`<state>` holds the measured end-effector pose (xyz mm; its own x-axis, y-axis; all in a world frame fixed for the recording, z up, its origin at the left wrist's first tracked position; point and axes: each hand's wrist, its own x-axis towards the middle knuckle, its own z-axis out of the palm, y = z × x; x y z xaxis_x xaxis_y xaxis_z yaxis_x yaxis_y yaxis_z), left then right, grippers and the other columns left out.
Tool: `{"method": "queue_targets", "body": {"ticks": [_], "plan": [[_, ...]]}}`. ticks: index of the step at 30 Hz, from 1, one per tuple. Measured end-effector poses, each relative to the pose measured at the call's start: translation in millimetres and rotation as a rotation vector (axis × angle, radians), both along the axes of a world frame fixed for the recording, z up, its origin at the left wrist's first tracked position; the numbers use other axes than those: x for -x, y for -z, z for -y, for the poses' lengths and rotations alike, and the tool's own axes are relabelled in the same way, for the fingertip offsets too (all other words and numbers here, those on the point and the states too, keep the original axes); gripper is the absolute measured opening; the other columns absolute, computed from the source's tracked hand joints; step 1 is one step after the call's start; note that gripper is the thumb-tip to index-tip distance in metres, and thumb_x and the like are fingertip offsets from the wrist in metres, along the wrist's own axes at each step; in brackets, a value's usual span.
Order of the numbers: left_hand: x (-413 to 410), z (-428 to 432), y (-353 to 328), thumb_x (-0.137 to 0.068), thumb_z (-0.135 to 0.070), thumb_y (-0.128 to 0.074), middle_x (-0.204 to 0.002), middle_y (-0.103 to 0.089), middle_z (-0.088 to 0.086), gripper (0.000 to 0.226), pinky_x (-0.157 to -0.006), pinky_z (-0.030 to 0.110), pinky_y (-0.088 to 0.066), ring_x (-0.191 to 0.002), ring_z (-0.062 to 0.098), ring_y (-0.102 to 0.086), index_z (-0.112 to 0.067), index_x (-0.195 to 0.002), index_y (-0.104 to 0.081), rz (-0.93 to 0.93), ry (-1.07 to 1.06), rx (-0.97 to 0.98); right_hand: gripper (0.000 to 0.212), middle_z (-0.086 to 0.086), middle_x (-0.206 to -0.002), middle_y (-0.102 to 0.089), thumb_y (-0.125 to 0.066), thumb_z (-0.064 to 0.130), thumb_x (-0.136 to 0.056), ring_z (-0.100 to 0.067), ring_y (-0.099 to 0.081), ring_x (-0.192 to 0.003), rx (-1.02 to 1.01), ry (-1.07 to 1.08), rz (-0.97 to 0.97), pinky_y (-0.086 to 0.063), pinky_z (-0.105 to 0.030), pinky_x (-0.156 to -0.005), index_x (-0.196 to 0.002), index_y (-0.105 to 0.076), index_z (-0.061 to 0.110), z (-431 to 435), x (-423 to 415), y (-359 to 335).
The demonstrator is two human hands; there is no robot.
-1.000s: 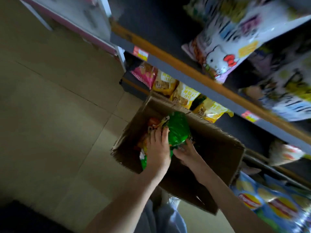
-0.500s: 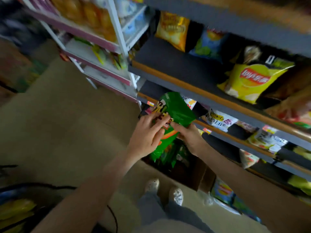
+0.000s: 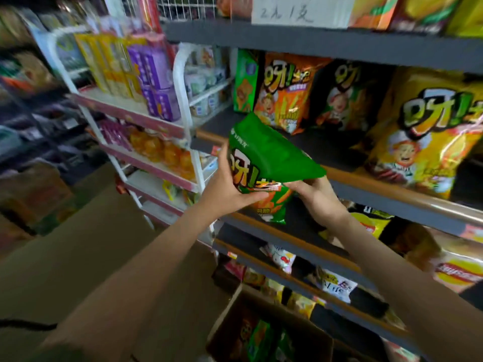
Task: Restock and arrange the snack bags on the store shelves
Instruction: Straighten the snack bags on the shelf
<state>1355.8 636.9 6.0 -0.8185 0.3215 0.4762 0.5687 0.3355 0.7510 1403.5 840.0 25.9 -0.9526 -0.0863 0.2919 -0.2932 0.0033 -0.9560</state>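
Both hands grip a green snack bag (image 3: 269, 155) in the air, just in front of the shelf (image 3: 392, 190). The left hand (image 3: 230, 189) curls around the bag's left edge, with its fingers across the lower front. The right hand (image 3: 317, 198) pinches the bag's lower right part from below. The bag sits between the two hands, tilted, with its top leaning toward the shelf. On the shelf behind it stand an orange bag (image 3: 285, 92), a black bag (image 3: 345, 97) and a yellow bag (image 3: 423, 142). Below, on the floor, a cardboard box (image 3: 308, 335) holds more green bags (image 3: 261, 338). A white rack (image 3: 183, 100) stands to the left.
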Motion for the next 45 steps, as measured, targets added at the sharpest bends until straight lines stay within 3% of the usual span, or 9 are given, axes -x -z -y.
{"method": "queue_targets", "body": {"ticks": [7, 11, 14, 19, 23, 30, 36, 40, 45], "plan": [[78.5, 9.4, -38.1, -0.072, -0.049, -0.075, -0.133, -0.046, 0.022, 0.113, -0.1, 0.045, -0.046, -0.125, 0.034, -0.049, -0.052, -0.14, 0.015, -0.453, 0.121, 0.04, 0.061, 0.031, -0.14, -0.04, -0.051, 0.069, -0.084, -0.016, -0.039, -0.133, -0.451, 0.098, -0.427, -0.029, -0.037, -0.113, -0.139, -0.037, 0.048, -5.5, 42.9, -64.7], [112.8, 14.5, -49.9, -0.075, -0.068, -0.059, -0.14, -0.04, 0.015, 0.097, -0.103, 0.041, -0.043, -0.13, 0.031, -0.044, -0.045, -0.14, 0.009, -0.411, 0.19, 0.049, 0.044, 0.039, -0.13, -0.046, -0.059, 0.041, -0.091, 0.007, -0.043, -0.126, -0.482, 0.261, -0.405, -0.036, -0.022, -0.107, -0.128, -0.043, 0.059, 2.8, 67.1, -79.9], [128.3, 7.9, -55.8, -0.076, -0.066, -0.058, -0.137, -0.043, 0.027, 0.097, -0.105, 0.029, -0.039, -0.129, 0.033, -0.045, -0.029, -0.141, 0.003, -0.446, 0.23, 0.003, 0.064, 0.043, -0.128, -0.045, -0.056, -0.005, -0.091, 0.015, -0.04, -0.124, -0.463, 0.372, -0.376, -0.031, -0.007, -0.101, -0.138, -0.041, 0.034, 5.2, 77.8, -88.3], [140.4, -9.6, -52.8, -0.081, -0.055, -0.064, -0.143, -0.034, 0.015, 0.09, -0.109, 0.031, -0.036, -0.133, 0.022, -0.037, -0.034, -0.142, -0.001, -0.449, 0.365, 0.023, 0.051, 0.013, -0.14, -0.041, -0.055, 0.036, -0.094, 0.006, -0.039, -0.13, -0.482, 0.542, -0.391, -0.031, -0.016, -0.108, -0.139, -0.035, 0.023, -8.8, 70.1, -82.5], [143.1, -33.8, -49.7, -0.087, -0.032, -0.068, -0.153, -0.023, 0.013, 0.096, -0.112, 0.023, -0.026, -0.139, 0.015, -0.025, -0.005, -0.149, -0.001, -0.268, 0.438, 0.191, 0.051, 0.001, -0.129, -0.053, -0.054, 0.0, -0.092, -0.002, -0.052, -0.114, -0.4, 0.904, -0.263, -0.042, -0.02, -0.097, -0.139, -0.039, 0.012, -20.9, 66.9, -62.5], [134.7, -88.3, -55.8, -0.097, -0.039, -0.048, -0.081, -0.059, 0.011, 0.086, -0.041, 0.025, -0.03, -0.053, 0.02, -0.052, -0.014, -0.149, 0.015, 0.014, 0.324, 0.488, 0.062, -0.005, -0.133, -0.037, -0.053, 0.005, -0.091, -0.02, -0.043, -0.124, -0.214, 1.196, -0.231, -0.045, -0.044, -0.1, -0.141, -0.015, 0.009, 8.3, 68.2, -29.7], [142.5, -101.4, -60.8, -0.1, -0.037, -0.043, -0.11, -0.06, 0.008, 0.068, -0.067, 0.034, -0.048, -0.088, 0.029, -0.063, -0.022, -0.151, -0.001, 0.075, 0.385, 0.28, 0.062, 0.006, -0.132, -0.035, -0.062, 0.021, -0.091, -0.009, -0.039, -0.129, -0.358, 1.064, -0.226, -0.04, -0.021, -0.102, -0.134, -0.019, 0.01, 6.0, 67.5, -21.0], [155.2, -99.0, -65.4, -0.101, -0.016, -0.041, -0.11, -0.06, 0.011, 0.053, -0.076, 0.042, -0.053, -0.088, 0.03, -0.061, -0.029, -0.149, -0.024, -0.073, 0.41, 0.278, 0.088, -0.009, -0.153, -0.02, -0.069, 0.017, -0.086, -0.027, -0.022, -0.143, -0.653, 1.077, -0.183, -0.032, -0.041, -0.112, -0.149, -0.009, 0.008, -18.4, 87.1, -19.8], [174.3, -91.0, -60.7, -0.09, -0.013, -0.056, -0.156, -0.008, 0.022, 0.075, -0.112, 0.058, -0.014, -0.14, 0.043, -0.012, -0.032, -0.151, -0.018, -0.443, -0.087, 0.463, 0.092, -0.013, -0.159, -0.004, -0.059, 0.023, -0.09, -0.042, -0.018, -0.142, -0.639, 1.234, 0.078, -0.037, -0.058, -0.103, -0.151, 0.009, 0.028, -34.1, 114.2, -32.5]]}}
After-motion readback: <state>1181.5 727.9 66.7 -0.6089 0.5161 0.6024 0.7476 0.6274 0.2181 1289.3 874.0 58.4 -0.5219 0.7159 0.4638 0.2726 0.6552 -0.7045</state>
